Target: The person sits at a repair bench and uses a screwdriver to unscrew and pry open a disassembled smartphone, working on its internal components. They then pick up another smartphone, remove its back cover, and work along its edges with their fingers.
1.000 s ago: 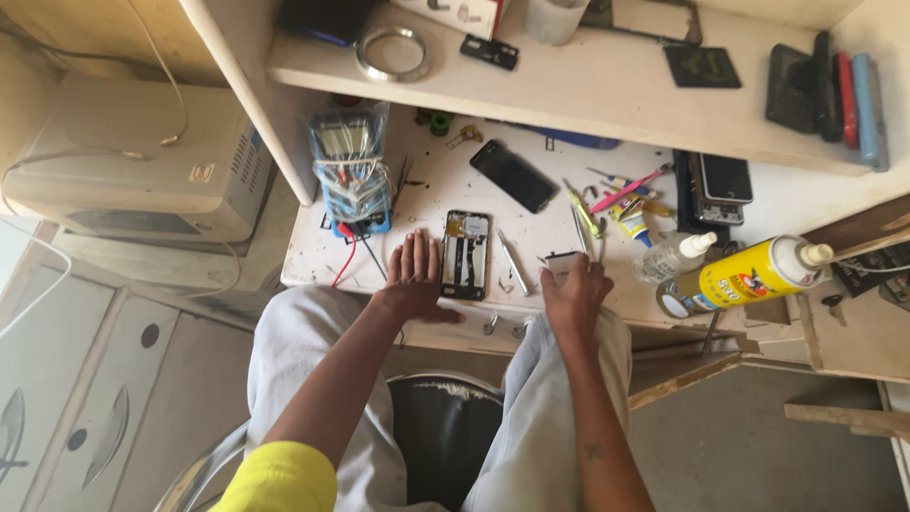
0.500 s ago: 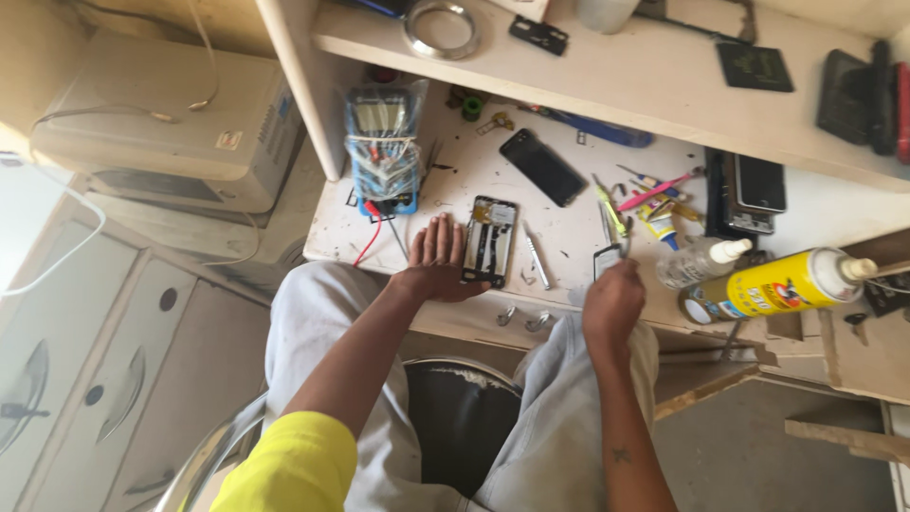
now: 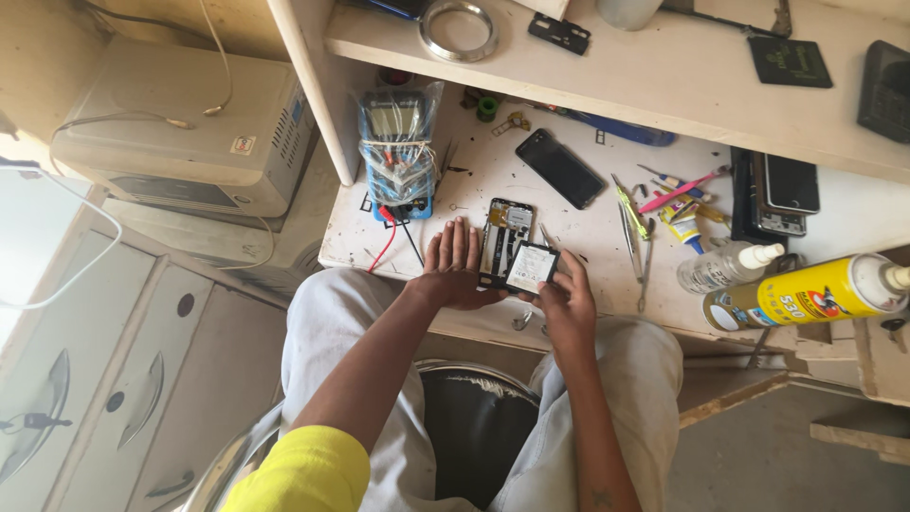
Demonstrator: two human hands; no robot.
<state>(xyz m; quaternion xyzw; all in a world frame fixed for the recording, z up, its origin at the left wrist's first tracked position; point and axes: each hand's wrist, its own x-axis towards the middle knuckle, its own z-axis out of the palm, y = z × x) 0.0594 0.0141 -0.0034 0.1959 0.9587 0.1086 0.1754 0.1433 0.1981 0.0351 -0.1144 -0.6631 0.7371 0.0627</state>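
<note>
The left hand is lying flat, fingers spread, on the white worktop, touching the left edge of an opened phone. The right hand is pinching a flat white battery over the phone's near right corner. Tweezers are lying further right, near a yellow spray can.

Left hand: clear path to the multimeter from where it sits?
Probably yes. The left hand lies flat beside the opened phone, and the bagged multimeter stands just beyond its fingertips. Only the red and black leads cross the white bench between them.
</note>
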